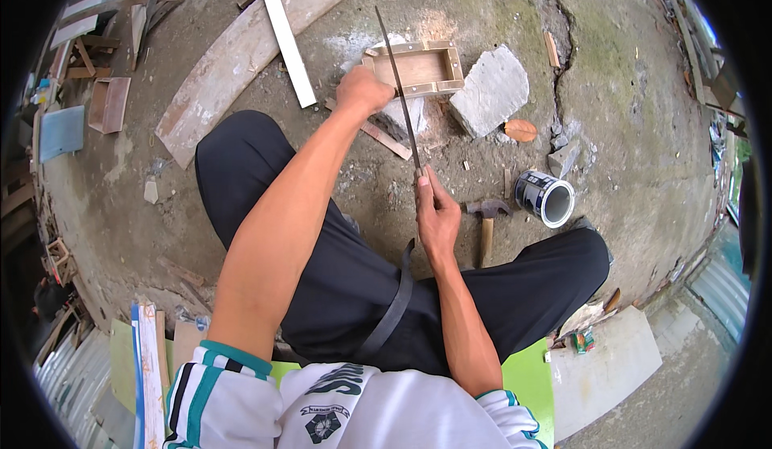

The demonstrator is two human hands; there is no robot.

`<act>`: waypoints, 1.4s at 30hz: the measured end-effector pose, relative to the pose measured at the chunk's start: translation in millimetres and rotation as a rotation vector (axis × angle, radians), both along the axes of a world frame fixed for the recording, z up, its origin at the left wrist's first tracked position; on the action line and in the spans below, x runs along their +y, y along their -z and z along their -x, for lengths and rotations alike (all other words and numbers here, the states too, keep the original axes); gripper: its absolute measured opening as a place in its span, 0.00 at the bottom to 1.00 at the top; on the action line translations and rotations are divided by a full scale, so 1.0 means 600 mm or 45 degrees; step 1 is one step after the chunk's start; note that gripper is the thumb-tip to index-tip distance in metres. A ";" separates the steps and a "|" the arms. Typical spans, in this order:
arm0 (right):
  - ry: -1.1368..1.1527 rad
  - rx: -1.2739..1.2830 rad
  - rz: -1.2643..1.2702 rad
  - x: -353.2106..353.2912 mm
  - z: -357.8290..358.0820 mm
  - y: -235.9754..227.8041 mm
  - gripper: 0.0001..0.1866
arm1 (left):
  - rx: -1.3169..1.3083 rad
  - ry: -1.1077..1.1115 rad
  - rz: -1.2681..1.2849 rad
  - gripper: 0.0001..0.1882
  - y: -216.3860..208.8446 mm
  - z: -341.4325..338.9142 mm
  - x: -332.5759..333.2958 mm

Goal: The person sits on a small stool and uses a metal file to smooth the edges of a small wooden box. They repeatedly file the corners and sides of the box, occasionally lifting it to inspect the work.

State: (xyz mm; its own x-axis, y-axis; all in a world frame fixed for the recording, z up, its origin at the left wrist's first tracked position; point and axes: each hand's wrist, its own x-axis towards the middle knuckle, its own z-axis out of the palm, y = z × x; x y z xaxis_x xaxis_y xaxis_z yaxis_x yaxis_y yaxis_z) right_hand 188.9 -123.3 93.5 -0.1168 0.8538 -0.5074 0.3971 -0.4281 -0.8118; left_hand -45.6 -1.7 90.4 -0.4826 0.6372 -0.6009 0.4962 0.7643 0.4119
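A small wooden box (420, 89), an open rectangular frame with a bottom, rests on a lump of concrete (401, 117) in front of me. My left hand (363, 92) is closed on the near left corner of the box. In my right hand (437, 214) is a saw (400, 87) with a long, dark blade, seen nearly edge-on. Its blade points away from me and passes over the left part of the box; whether it touches the wood I cannot tell. My fist hides most of the saw's handle. Pale sawdust lies around the concrete.
Beside my right knee lie a hammer (487, 230) and an open metal can (546, 199). A flat concrete chunk (491, 92) and a dry leaf (520, 130) are right of the box. Leftward lie a white strip (289, 45) and a long curved board (233, 61).
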 end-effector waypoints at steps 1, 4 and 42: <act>-0.001 -0.008 0.010 0.008 0.008 -0.005 0.25 | 0.015 0.002 -0.006 0.19 -0.001 0.000 0.002; 0.005 -0.041 0.058 0.022 0.027 -0.017 0.25 | 0.026 0.007 -0.021 0.19 0.001 0.001 0.001; 0.004 -0.034 -0.015 0.059 0.071 -0.008 0.26 | -0.013 -0.010 0.044 0.18 -0.012 -0.004 0.010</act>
State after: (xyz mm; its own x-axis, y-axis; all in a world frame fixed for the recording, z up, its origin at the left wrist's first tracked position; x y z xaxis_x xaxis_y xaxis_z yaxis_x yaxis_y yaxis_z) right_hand 146.5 -87.9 98.5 -0.1004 0.8600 -0.5003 0.4174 -0.4201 -0.8058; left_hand -43.4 4.3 97.8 -0.4817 0.6122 -0.6270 0.4859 0.7821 0.3903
